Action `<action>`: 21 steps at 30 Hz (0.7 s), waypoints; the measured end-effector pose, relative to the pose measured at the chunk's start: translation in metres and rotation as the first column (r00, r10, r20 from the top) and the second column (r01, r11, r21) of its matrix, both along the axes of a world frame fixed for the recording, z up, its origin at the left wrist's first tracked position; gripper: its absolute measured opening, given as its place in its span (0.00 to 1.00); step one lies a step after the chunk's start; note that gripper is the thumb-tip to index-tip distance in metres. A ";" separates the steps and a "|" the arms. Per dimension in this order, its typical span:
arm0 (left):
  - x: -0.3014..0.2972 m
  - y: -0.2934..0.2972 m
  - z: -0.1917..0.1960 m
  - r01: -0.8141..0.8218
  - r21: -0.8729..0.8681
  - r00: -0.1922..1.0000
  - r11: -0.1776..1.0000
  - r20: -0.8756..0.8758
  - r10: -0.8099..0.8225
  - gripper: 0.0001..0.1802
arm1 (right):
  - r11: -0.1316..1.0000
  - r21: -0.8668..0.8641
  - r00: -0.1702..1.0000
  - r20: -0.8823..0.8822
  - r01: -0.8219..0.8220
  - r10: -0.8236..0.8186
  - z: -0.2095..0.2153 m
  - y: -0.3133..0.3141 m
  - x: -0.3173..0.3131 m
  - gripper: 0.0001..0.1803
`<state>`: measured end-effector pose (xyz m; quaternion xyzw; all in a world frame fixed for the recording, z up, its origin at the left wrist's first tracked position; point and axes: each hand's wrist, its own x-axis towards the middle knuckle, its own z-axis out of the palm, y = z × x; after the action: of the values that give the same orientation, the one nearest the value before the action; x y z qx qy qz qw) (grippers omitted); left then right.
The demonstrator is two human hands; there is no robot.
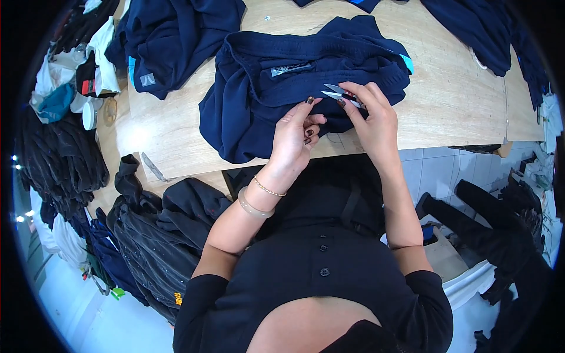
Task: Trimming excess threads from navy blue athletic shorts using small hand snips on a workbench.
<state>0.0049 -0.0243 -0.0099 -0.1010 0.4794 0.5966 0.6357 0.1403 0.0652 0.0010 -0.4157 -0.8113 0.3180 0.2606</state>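
Note:
A navy garment (235,123) with a gathered elastic waistband lies bunched on the wooden table, its opening facing up. Inside the waistband sits a small shiny label (292,69). My right hand (376,122) is closed around a pair of thread snips (336,95), whose two pointed blades are spread apart and aim left, over the band. Just left of the tips is my left hand (294,132), thumb and index finger pinched together at the band's near edge. Whatever the pinch holds is too small to make out.
Another navy garment (170,41) lies at the far left of the table (447,115), and more navy cloth (479,32) at the far right. Dark clothes (170,229) are heaped left of me. Black garments (500,217) hang at the right. A small white jar (89,116) stands at the left.

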 end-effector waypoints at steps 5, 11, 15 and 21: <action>-0.001 0.001 0.000 -0.019 -0.016 1.000 1.000 -0.001 0.019 0.13 | 0.992 -0.123 0.995 -0.096 -0.005 -0.007 -0.001 0.000 -0.002 0.16; 0.000 0.000 -0.001 -0.008 -0.022 1.000 1.000 0.001 0.008 0.15 | 0.993 -0.117 0.998 -0.067 -0.014 0.006 0.002 0.001 0.001 0.15; 0.000 0.001 0.000 -0.008 -0.019 1.000 1.000 -0.005 0.008 0.15 | 0.993 -0.115 0.995 -0.102 -0.010 -0.002 -0.001 0.002 0.001 0.15; 0.000 0.000 0.000 -0.010 -0.018 1.000 1.000 -0.002 0.010 0.15 | 0.992 -0.125 0.999 -0.045 -0.015 0.009 0.005 0.001 0.002 0.15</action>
<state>0.0048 -0.0239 -0.0098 -0.1088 0.4848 0.5954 0.6314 0.1422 0.0666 0.0061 -0.4194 -0.7862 0.3789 0.2499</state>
